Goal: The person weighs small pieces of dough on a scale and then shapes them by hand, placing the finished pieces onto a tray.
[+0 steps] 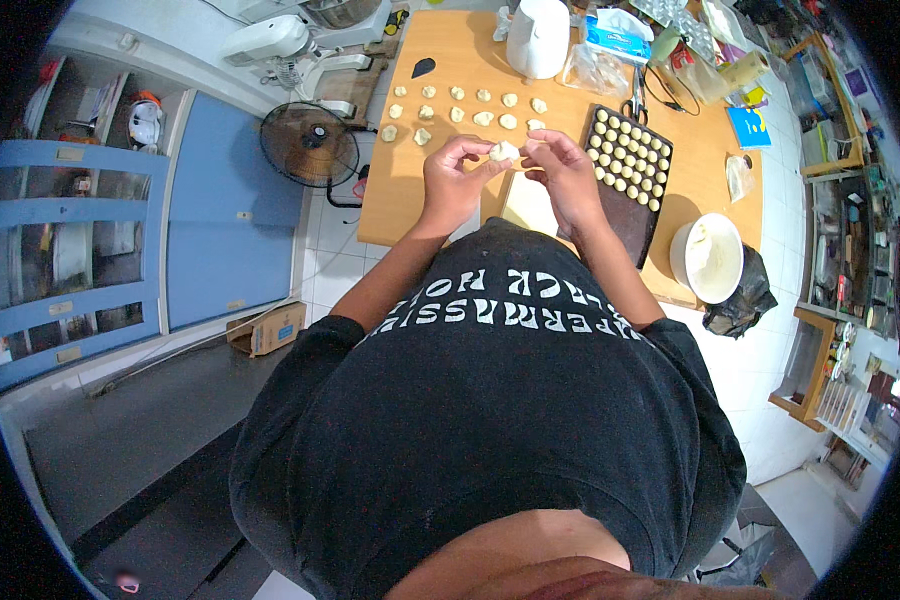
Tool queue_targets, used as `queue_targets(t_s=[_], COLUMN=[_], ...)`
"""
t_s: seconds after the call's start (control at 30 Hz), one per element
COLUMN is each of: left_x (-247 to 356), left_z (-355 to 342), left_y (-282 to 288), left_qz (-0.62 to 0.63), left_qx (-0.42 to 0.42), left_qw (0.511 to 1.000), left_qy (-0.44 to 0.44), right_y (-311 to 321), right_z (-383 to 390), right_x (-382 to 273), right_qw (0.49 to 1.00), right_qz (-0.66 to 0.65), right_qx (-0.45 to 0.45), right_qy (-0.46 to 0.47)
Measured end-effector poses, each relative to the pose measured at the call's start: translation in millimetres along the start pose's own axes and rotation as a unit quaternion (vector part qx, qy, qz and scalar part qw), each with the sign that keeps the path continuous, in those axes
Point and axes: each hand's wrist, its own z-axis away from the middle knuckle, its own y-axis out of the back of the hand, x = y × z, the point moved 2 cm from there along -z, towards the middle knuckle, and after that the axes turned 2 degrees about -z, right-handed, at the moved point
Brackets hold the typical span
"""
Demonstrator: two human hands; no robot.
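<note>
Pinched between the thumb and fingers of my left hand (454, 180) is a small piece of pale dough (503, 152), held above the table in front of my chest. Beside it, my right hand (567, 180) has its fingers bent and drawn together close to the dough. Whatever those right fingertips hold, if anything, is too small to make out. Past my hands, flattened dough pieces (483, 118) lie in rows on the wooden table (400, 190). To the right, a dark baking tray (625, 220) carries rows of round dough balls (627, 152).
A white bowl (710, 258) with pale residue stands at the table's right corner, beside a black plastic bag (742, 300). Scissors (634, 105) lie behind the tray. Farther back are a white jug (538, 40) and a tissue pack (618, 38). A fan (310, 143) stands left.
</note>
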Motion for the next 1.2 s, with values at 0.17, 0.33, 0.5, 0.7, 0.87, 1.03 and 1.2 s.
queue_targets(t_s=[0.17, 0.33, 0.5, 0.7, 0.87, 1.03, 1.2], left_x=[20, 35, 21, -7, -21, -34, -17], left_z=[-1, -4, -6, -1, 1, 0, 0], left_y=[1, -4, -6, -5, -6, 3, -2], left_qz=[-0.163, -0.302, -0.235, -0.105, -0.026, -0.022, -0.108], left_qx=[0.024, -0.026, -0.061, -0.06, -0.063, -0.101, -0.066], left_qw=[0.986, 0.946, 0.967, 0.99, 0.984, 0.985, 0.989], left_qy=[0.007, -0.114, -0.076, 0.073, 0.164, 0.135, 0.073], right_y=[-4, 3, 24, 19, 16, 20, 20], right_z=[3, -4, -13, -14, -11, -14, -17], right_x=[-5, -3, 17, 17, 19, 23, 29], right_qw=[0.987, 0.981, 0.996, 0.996, 0.994, 0.994, 0.997], right_qz=[0.136, 0.176, -0.025, 0.078, 0.104, 0.098, 0.072], right_qx=[-0.05, -0.066, -0.082, -0.044, -0.02, -0.027, -0.018], right_qy=[0.065, 0.047, -0.021, 0.027, 0.028, 0.038, 0.022])
